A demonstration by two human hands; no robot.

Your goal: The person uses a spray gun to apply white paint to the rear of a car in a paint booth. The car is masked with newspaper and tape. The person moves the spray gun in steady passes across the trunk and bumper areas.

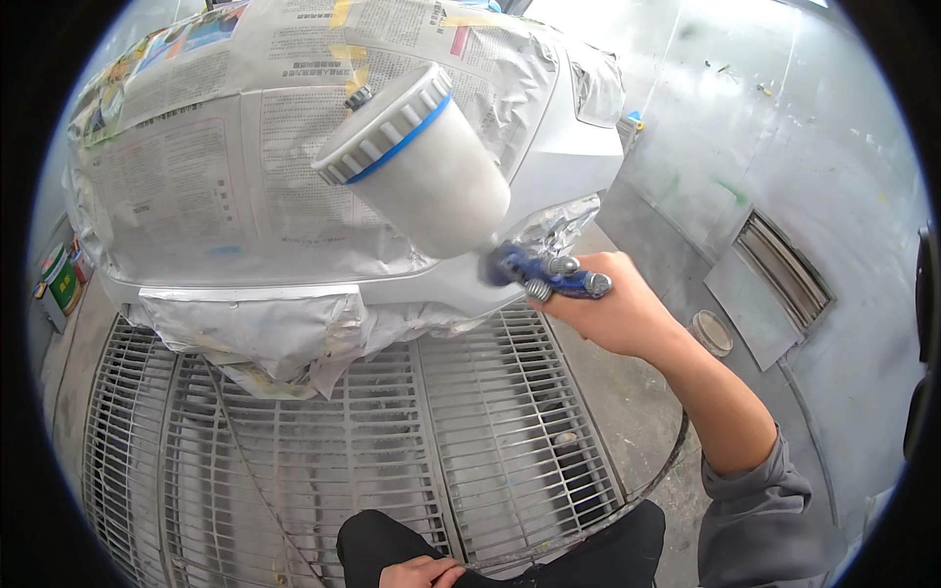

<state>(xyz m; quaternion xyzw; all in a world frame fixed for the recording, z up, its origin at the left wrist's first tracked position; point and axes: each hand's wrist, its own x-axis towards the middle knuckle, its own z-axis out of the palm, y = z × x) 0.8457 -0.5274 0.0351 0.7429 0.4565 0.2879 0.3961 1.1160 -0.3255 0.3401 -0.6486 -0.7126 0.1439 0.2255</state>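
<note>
My right hand is closed around a blue spray gun, holding it in front of a masked bumper. A large whitish paint cup with a ribbed lid and blue ring sits on the gun, tilted up and left. The cup hides part of the bumper, a pale, smooth panel. Newspaper and crinkled plastic film cover much of the vehicle. At the lower edge my left hand lies on my dark-trousered left thigh, fingers loosely bent, partly cut off by the frame.
Metal floor grating spreads below the bumper. A dark hose curves below my right forearm toward my legs. A round tub stands by the right wall, near a slatted vent. Green cans stand at far left.
</note>
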